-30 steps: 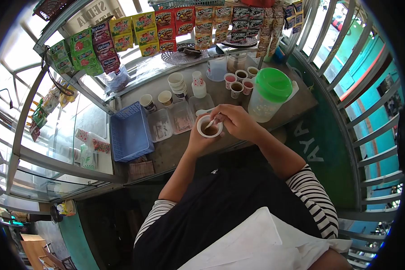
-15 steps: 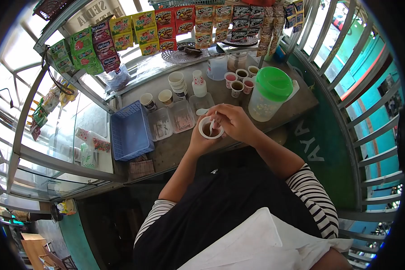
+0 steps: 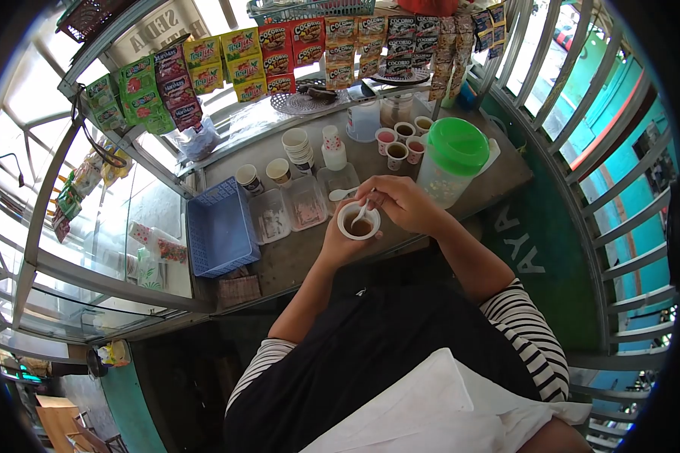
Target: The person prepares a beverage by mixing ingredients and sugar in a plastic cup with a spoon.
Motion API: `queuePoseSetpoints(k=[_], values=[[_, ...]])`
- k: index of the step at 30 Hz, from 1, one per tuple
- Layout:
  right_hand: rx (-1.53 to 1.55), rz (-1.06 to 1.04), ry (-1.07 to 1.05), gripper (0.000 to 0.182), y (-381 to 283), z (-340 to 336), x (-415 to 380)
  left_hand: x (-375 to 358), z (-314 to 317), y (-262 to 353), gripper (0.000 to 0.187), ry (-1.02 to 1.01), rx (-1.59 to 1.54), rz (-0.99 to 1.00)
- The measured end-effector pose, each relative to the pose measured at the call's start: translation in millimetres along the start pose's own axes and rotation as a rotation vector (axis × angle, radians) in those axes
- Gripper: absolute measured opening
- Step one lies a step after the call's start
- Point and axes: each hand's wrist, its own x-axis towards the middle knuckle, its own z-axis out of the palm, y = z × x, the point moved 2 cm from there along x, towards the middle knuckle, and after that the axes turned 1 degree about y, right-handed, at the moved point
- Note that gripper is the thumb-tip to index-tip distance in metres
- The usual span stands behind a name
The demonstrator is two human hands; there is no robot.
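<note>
The left hand (image 3: pixel 338 240) is wrapped around a small white cup (image 3: pixel 358 220), fingers closed on its side, holding it above the near edge of the counter (image 3: pixel 295 253). The cup holds brown liquid. The right hand (image 3: pixel 400 202) pinches a white spoon (image 3: pixel 361 212) between its fingertips, closed on the handle, with the bowl dipped into the cup.

Just beyond the cup stand three clear tubs (image 3: pixel 304 202) in a row; the left two hold small sachets, and a second spoon lies on the right one. Left of them sits a blue basket (image 3: pixel 221 229); what is in it I cannot tell. Behind the tubs stand two paper cups (image 3: pixel 278 170), a stack of cups (image 3: pixel 298 146) and a small white bottle (image 3: pixel 333 151). To the right of the hands stands a clear jug (image 3: pixel 455 160) with a green lid, close by the right wrist. Behind it are several small cups (image 3: pixel 397 143) filled with dark or reddish powder, and a clear measuring jug (image 3: pixel 363 119). Strips of sachets (image 3: pixel 279 49) hang overhead along the shelf
</note>
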Motion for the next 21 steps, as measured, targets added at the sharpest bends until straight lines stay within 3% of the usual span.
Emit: queuePoseSetpoints(k=[3,6,8,11,17,21], values=[[-0.087,-0.036,-0.013,0.02,-1.1,6.7,-1.3,-2.6,2.0,3.4,0.074,-0.011,-0.147,-0.107],[-0.146,0.003,0.065,0.02,-2.9,9.5,-3.9,-1.1,2.7,7.0,0.074,0.007,-0.014,-0.036],[-0.037,0.169,0.094,0.016,5.0,10.7,-9.2,-2.1,-0.2,-0.4,0.075,0.016,-0.018,-0.036],[0.139,0.244,0.125,0.013,7.4,21.2,-16.7,-1.1,-2.3,2.0,0.075,0.027,-0.022,-0.04],[0.006,0.097,0.112,0.013,0.3,19.2,-15.5,1.3,-1.9,4.1,0.073,0.045,-0.059,-0.037],[0.107,0.193,0.043,0.013,1.5,12.9,-13.1,1.1,0.6,7.0,0.073,0.03,-0.147,-0.092]])
